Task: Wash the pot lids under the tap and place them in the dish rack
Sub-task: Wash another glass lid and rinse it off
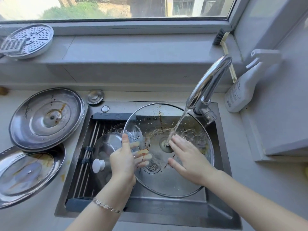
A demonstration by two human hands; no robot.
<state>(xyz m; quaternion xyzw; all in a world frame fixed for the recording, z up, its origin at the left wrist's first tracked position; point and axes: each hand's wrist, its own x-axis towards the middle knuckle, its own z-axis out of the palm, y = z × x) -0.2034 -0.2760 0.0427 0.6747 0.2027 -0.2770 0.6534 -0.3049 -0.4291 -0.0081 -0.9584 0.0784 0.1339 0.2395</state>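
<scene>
Left hand (123, 161) grips glass lid (175, 180) at rim — hollow side up — right hand (188, 157) spread flat inside.

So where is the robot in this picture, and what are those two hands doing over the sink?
There is no machine here: a person wears one camera on the head, looking down at their own bare hands. The left hand grips the rim of a large round glass lid, held over the steel sink under water running from the chrome tap. The right hand lies flat on the glass with straight fingers. On the left of the sink, a dark-framed dish rack holds a steel lid with a white knob. On the grey counter lie a stained steel lid and a second stained lid.
</scene>
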